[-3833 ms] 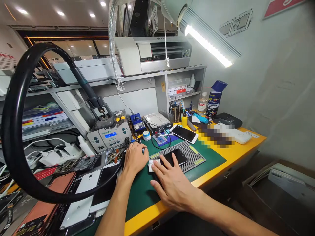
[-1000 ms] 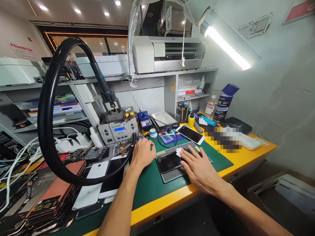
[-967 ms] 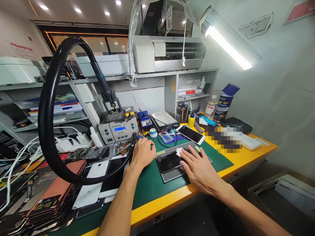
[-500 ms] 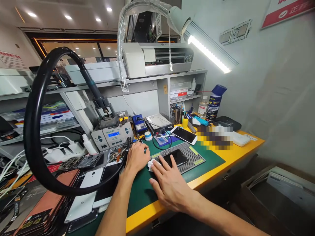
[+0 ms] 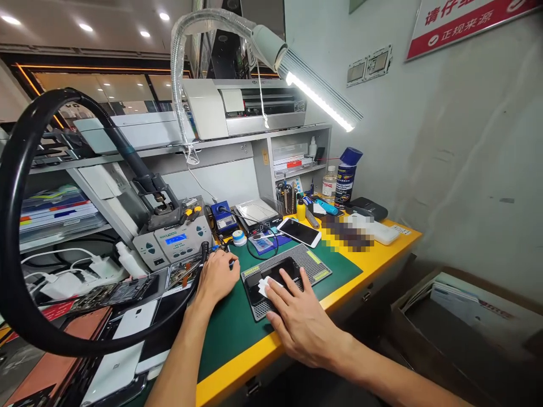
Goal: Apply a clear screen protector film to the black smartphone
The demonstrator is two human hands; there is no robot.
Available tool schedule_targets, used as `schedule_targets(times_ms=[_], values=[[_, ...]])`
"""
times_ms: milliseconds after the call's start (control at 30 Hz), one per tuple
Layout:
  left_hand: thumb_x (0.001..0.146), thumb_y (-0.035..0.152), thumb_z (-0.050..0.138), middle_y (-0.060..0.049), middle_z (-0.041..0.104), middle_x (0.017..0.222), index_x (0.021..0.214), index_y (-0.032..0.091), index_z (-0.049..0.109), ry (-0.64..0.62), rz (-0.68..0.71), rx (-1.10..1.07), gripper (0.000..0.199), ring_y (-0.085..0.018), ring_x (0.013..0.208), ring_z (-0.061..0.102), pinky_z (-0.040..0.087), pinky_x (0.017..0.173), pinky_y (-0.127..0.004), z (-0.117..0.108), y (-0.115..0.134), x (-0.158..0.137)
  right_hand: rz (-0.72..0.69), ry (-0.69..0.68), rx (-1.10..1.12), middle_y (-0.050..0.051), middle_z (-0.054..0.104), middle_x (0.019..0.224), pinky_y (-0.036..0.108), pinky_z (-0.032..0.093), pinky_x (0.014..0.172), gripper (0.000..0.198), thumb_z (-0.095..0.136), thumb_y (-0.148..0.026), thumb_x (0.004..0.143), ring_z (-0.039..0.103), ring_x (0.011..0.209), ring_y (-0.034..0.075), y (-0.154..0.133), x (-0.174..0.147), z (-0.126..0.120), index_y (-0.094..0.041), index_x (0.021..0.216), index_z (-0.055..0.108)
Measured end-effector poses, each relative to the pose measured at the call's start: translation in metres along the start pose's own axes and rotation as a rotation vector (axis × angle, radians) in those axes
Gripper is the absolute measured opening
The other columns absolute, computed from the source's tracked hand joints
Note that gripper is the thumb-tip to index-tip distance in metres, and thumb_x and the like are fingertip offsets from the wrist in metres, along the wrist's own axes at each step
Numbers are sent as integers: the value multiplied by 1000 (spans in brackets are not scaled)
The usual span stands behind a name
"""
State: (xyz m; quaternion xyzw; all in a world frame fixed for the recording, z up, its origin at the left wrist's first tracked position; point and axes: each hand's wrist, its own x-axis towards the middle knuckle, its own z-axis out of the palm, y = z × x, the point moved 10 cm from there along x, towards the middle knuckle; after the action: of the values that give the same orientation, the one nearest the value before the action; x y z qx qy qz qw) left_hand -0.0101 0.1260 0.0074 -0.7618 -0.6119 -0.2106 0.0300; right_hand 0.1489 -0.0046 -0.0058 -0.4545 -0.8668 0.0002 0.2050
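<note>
A black phone (image 5: 275,272) lies flat on a grey perforated pad (image 5: 313,265). My right hand (image 5: 299,322) reaches over it from the near side, its fingers spread. Under the fingertips a crumpled white tissue (image 5: 265,286) is pressed on the phone's dark surface, towards its left part. My left hand (image 5: 218,277) rests on the green mat (image 5: 229,333), left of the pad, with fingers curled in. A small blue bit shows at its fingertips; what it belongs to is hidden.
A black hose (image 5: 17,186) loops round the left side from the hot-air station (image 5: 176,243). Phone parts and a white phone back (image 5: 119,345) lie at left. Behind the pad are a white-framed phone (image 5: 300,232) and a yellow bottle (image 5: 301,210). A lamp (image 5: 322,93) hangs above.
My view has swung to the right. Relative to the pad, my right hand and the tissue have slid rightward, uncovering the phone's left end. The left hand stays curled beside the pad.
</note>
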Motion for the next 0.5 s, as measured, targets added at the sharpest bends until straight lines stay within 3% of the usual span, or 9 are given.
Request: schedule_targets(times_ms=[267, 500], values=[[92, 28, 47, -10, 70, 103, 97, 20, 74, -15, -13, 14, 29, -28, 102, 61, 49, 88, -37, 2, 0, -1, 51, 31, -101, 7, 46, 154, 72, 15, 116, 49, 32, -38, 106, 31, 147, 38, 49, -21, -18, -20, 149, 48], [91, 25, 48, -10, 71, 99, 93, 19, 74, -6, -9, 26, 27, -27, 99, 62, 49, 88, -37, 1, 2, -1, 94, 5, -88, 6, 50, 151, 70, 23, 115, 49, 29, -40, 106, 38, 144, 36, 62, -3, -14, -22, 146, 51]])
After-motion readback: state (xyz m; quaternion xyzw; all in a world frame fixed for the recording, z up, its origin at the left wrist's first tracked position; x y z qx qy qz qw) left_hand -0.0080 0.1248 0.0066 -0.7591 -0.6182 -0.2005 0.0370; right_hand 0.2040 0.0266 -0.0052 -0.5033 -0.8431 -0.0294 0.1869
